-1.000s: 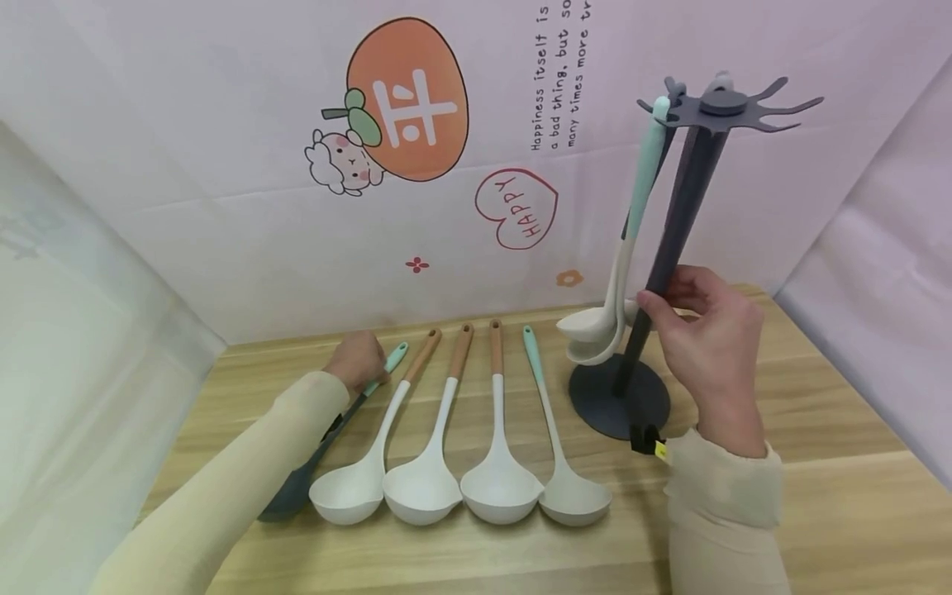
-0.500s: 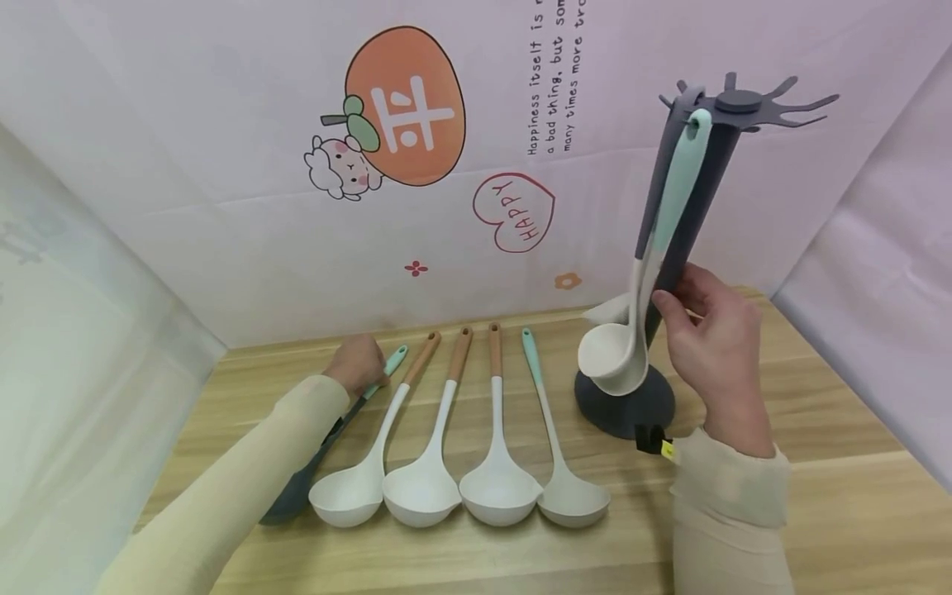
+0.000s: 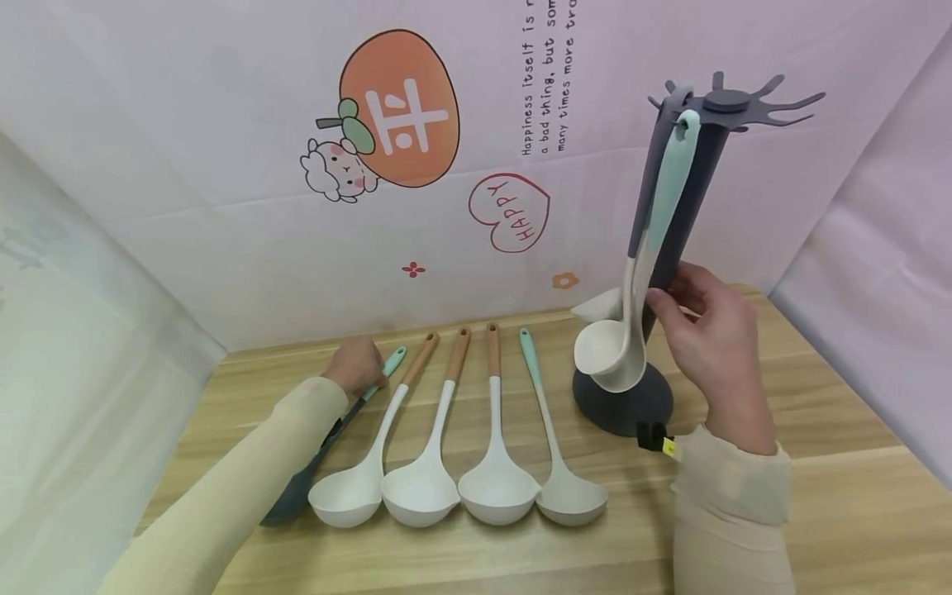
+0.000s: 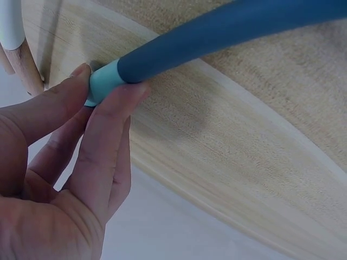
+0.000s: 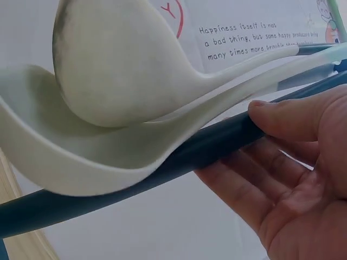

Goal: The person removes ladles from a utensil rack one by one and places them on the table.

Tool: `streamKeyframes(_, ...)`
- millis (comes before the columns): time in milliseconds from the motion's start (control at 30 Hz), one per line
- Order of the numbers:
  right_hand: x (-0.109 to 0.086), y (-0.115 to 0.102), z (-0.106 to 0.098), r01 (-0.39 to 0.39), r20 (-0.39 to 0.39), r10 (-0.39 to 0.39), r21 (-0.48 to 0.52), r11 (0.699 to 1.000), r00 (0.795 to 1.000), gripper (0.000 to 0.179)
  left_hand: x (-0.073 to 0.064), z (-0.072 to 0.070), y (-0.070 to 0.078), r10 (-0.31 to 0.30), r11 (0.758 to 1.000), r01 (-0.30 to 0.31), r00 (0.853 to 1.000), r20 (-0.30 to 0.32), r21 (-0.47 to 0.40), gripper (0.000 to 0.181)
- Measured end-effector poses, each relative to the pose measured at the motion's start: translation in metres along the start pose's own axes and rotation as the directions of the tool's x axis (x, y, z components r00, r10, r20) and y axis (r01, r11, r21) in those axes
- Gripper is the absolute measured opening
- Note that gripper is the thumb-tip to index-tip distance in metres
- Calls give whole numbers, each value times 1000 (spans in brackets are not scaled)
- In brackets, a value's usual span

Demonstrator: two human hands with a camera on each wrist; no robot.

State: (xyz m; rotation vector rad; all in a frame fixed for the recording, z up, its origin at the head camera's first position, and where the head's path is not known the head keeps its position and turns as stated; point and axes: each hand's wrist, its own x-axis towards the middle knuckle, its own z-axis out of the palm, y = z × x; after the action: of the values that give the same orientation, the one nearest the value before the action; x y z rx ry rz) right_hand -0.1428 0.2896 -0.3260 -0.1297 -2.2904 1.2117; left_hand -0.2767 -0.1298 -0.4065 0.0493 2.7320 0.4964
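Observation:
My left hand (image 3: 355, 365) pinches the mint part of the handle of a dark blue-grey ladle (image 4: 217, 33) lying leftmost on the table. In the left wrist view, thumb and fingers close round that mint section; in the head view the sleeve partly covers the ladle's bowl. My right hand (image 3: 712, 351) holds the pole of a dark utensil stand (image 3: 623, 406) between thumb and fingers. From its hooks hang a ladle with a mint handle (image 3: 671, 186) and one with a grey handle (image 3: 645, 186). Another pale bowl (image 3: 599, 306) shows behind, its handle hidden.
Between my hands several white ladles lie side by side on the wooden table (image 3: 446, 562): three have brown handles, including the middle one (image 3: 497, 487), and one has a mint handle (image 3: 530, 355). A printed cloth (image 3: 245, 273) hangs behind. Bare hooks (image 3: 796, 103) spread rightward.
The stand has turned, bringing the hanging ladles round toward the front of the pole, with their bowls now over the base. My left hand has stayed on the dark ladle's handle.

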Motion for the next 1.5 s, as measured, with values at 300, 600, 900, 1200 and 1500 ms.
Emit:
streamKeyframes(300,1,0,5,1,-57,-3,-35,999,998,31,-1,1,-2,7,1000,-7,1000,-14,11,11)
streamKeyframes(600,0,-2,7,35,-77,-36,-8,999,996,27,0,0,-2,2,1000,-2,1000,-17,10,8)
streamKeyframes(900,-3,-11,16,119,-29,-118,5,993,993,27,0,0,-2,-10,1000,10,1000,-11,5,10)
streamKeyframes(1200,-3,-12,14,98,7,-98,-4,995,995,29,-2,0,1,-13,1000,13,1000,-21,-5,10)
streamKeyframes(1500,-3,-11,13,92,21,-92,13,996,996,30,-1,2,-2,-11,1000,11,1000,-28,13,12)
